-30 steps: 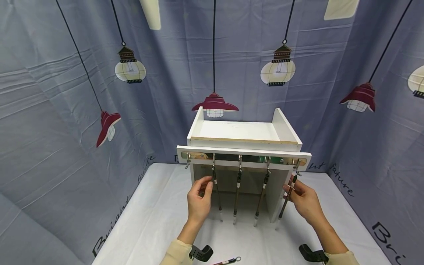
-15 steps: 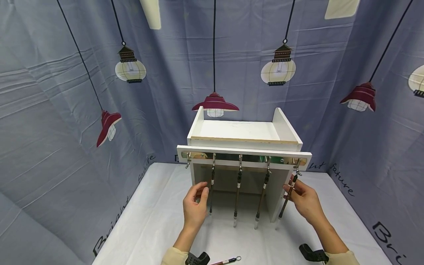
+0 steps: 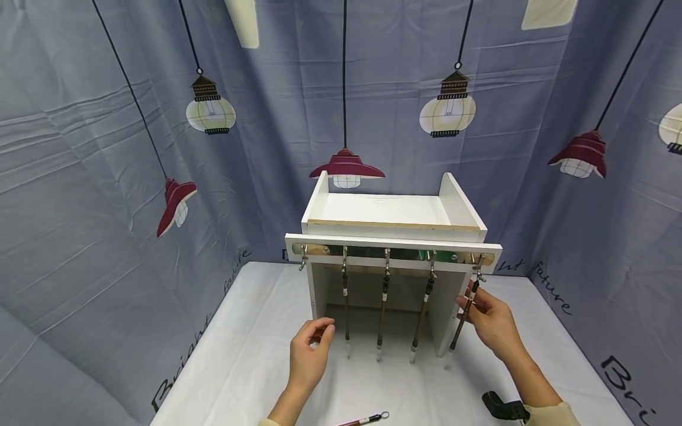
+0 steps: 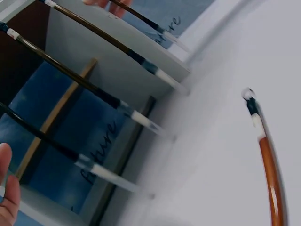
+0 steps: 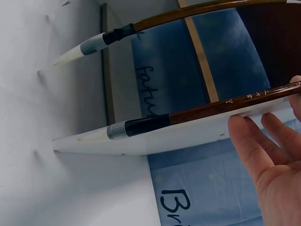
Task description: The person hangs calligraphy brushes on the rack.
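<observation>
Several calligraphy brushes hang by loops from hooks on the white rack (image 3: 394,244), tips down. At the right end, my right hand (image 3: 492,325) holds the rightmost brush (image 3: 465,316) by its dark red handle; its pale bristle tip (image 5: 94,136) hangs free in the right wrist view. My left hand (image 3: 310,355) is off to the left of the leftmost hanging brush (image 3: 347,307), apart from it, fingers loosely bent with nothing between them. Another brush (image 3: 364,419) lies on the table near the front edge, its metal loop pointing right.
The rack's leftmost hook (image 3: 303,258) bears no brush. Below the rack is an open-fronted white compartment with side panels (image 3: 449,313). A white cloth covers the table (image 3: 240,355). Blue printed curtains (image 3: 266,118) stand behind and at both sides.
My left hand has moved down and left, away from the leftmost hanging brush, which swung left and then back. The right hand has stayed at the rightmost brush.
</observation>
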{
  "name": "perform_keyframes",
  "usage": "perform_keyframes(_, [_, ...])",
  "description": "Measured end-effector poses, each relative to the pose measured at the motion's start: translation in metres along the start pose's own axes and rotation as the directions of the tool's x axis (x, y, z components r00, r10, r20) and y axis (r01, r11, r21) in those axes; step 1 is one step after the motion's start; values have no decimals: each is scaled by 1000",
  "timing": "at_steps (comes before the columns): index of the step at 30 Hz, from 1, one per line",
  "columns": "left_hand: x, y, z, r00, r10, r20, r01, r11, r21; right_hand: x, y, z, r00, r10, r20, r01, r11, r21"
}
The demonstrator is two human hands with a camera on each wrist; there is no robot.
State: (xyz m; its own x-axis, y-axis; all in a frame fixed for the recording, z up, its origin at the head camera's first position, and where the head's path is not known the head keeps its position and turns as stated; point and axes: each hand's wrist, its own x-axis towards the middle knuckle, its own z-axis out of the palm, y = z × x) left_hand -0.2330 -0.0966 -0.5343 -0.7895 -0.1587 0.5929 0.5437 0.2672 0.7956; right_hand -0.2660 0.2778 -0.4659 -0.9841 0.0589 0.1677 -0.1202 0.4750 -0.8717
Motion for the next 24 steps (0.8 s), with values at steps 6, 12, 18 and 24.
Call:
perform_keyframes(6, [-12,-11,-10,992,-69,109,62,996,61,0,0,-1,1000,-22,2,22,999,23])
perform_keyframes(12, [-21,-17,-17,968,-70,240,41,992,121,0,0,-2,1000,-26,-5,26,999,20])
perform_keyframes(18, [-29,-28,-19,942,-97,322,44,985,168,0,0,-2,1000,-28,-3,28,999,30])
perform_keyframes(24, [-39,-39,-19,911,-101,400,35,985,170,1,-1,-2,1000,-20,3,20,999,30])
